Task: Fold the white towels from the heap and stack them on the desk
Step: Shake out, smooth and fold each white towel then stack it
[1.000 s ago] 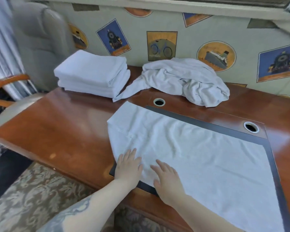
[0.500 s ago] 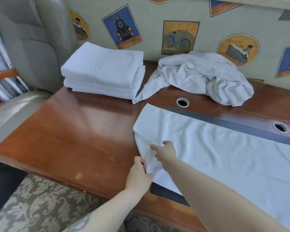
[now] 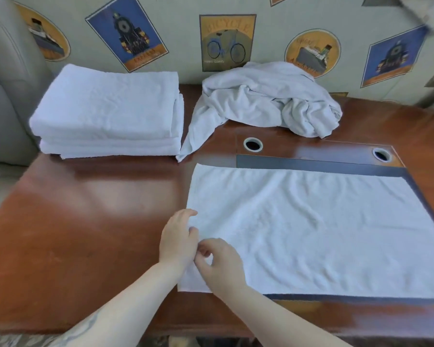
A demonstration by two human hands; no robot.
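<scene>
Looked down on a wide brown desk (image 3: 85, 221), set against a wall with pictures of trains, a ship and a bicycle. Found on its right half one white towel (image 3: 311, 234), spread flat over a dark desk pad (image 3: 311, 164) and cut off by the frame at the right end. Noted at the back left a neat stack of folded towels (image 3: 105, 111) in several layers. Noted just beside it, at the back middle, the heap (image 3: 261, 96) of unfolded towels, with one loose tail reaching toward the stack.

Saw both hands together at the near-left part of the spread towel. Found the left hand (image 3: 178, 241) curled over the left edge and gripping the cloth. Found the right hand (image 3: 221, 264) touching the left one, with bent fingers pinching the same edge close to the near corner. Judged the step to be taking the left end for a first fold.

Feared a crooked fold, because of holding only the near part of the edge and leaving the far corner free to drag or lag. Feared also trapped wrinkles, already visible as soft ridges across the middle. Feared a slide of the whole towel on the smooth pad under a strong pull. Expected an uneven stack later from any of these.
</scene>
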